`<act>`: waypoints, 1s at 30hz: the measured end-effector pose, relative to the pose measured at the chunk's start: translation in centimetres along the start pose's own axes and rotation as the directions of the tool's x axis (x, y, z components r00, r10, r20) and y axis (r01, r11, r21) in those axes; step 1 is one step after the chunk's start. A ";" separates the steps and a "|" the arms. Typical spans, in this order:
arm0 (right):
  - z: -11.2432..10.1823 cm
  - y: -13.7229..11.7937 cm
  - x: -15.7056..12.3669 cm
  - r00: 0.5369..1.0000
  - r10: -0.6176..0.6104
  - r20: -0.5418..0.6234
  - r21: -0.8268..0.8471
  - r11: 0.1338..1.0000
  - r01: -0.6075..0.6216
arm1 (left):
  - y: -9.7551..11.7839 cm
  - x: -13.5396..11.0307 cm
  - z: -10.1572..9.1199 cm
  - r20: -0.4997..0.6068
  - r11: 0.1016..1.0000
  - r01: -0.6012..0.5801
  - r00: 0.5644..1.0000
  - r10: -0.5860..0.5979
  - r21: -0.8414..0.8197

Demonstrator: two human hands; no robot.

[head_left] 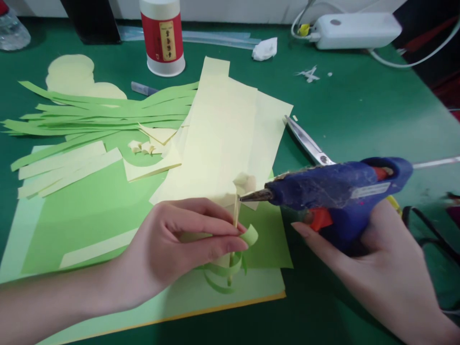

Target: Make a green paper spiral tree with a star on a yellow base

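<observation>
My left hand (201, 235) pinches a thin stick (235, 213) upright between thumb and fingers. At the stick's top sits a small cream paper flower (245, 183). Curled green paper strips (230, 269) hang around its lower part, and one green curl (250, 235) stands out by my fingertips. My right hand (373, 268) grips a blue hot glue gun (330, 187) with an orange trigger. The gun's metal nozzle points left and meets or nearly meets the stick just under the flower. A glue stick (436, 163) protrudes from the gun's rear.
Cream paper sheets (223, 139) lie over green sheets (89, 225). Cut green strips (108, 112) and small cream folded pieces (143, 147) are at left. Scissors (311, 141) rest behind the glue gun. A red-and-white container (162, 38) and a white power adapter (357, 31) stand at the back.
</observation>
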State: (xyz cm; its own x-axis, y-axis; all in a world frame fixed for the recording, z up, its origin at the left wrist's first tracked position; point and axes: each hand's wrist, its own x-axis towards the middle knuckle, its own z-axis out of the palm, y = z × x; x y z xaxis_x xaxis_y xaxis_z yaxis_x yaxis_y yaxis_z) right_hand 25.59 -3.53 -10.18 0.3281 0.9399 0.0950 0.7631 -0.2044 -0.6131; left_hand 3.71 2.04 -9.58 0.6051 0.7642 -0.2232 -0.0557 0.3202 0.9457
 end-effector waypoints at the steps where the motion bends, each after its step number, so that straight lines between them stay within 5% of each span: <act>1: 0.0 0.0 -0.1 1.000 -0.001 0.003 -0.005 1.000 0.001 | 0.0 0.0 0.0 0.001 1.000 -0.002 1.000 0.002 0.001; 30: -0.1 0.4 -0.3 0.998 0.056 -0.020 -0.128 0.990 -0.058 | 0.2 0.0 0.1 -0.018 0.997 0.039 0.999 -0.040 -0.064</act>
State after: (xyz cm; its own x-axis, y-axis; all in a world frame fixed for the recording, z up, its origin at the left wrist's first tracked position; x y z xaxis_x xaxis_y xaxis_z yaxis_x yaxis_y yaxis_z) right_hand 25.83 -3.94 -10.35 0.3814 0.9212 0.0765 0.8079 -0.2920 -0.5119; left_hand 3.77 2.11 -9.34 0.5921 0.7611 -0.2650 -0.0831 0.3847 0.9193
